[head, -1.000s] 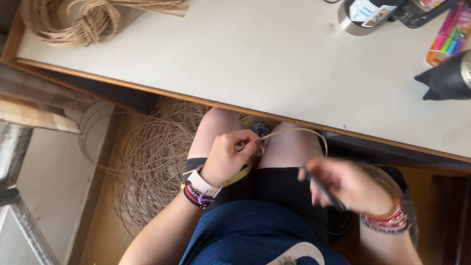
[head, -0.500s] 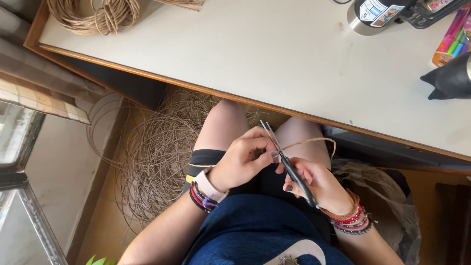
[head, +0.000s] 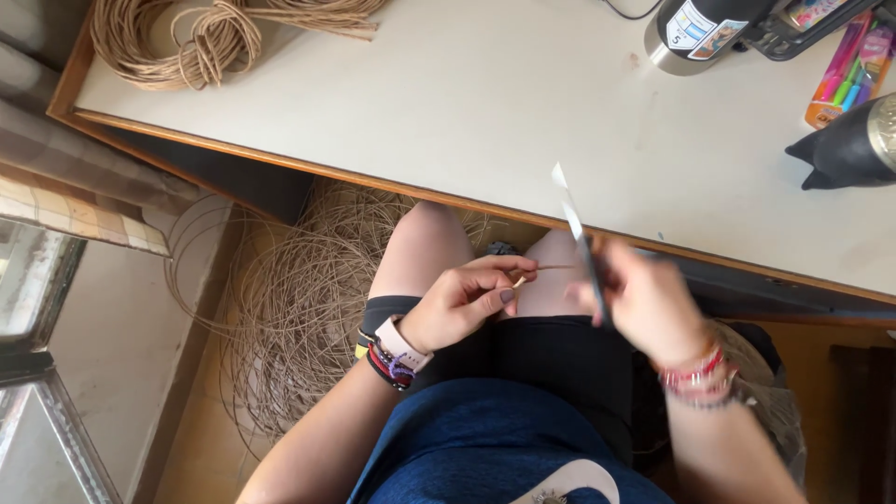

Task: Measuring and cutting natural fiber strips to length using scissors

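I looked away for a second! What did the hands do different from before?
The right hand swung the long thin blade up and away from the left hand, so its tip now points toward the pale tabletop; the move is blurred. The left hand kept pinching the thin tan cane strand over the lap. The coiled cane bundle on the table stayed put.

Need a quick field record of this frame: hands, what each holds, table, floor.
left hand: pinches the end of a thin tan reed strand
right hand: blurred, grips dark-handled scissors, blades pointing up
table: white tabletop with wooden edge; bundle of tan coiled reed at its far left corner
floor: loose tangle of tan reed beside the knees
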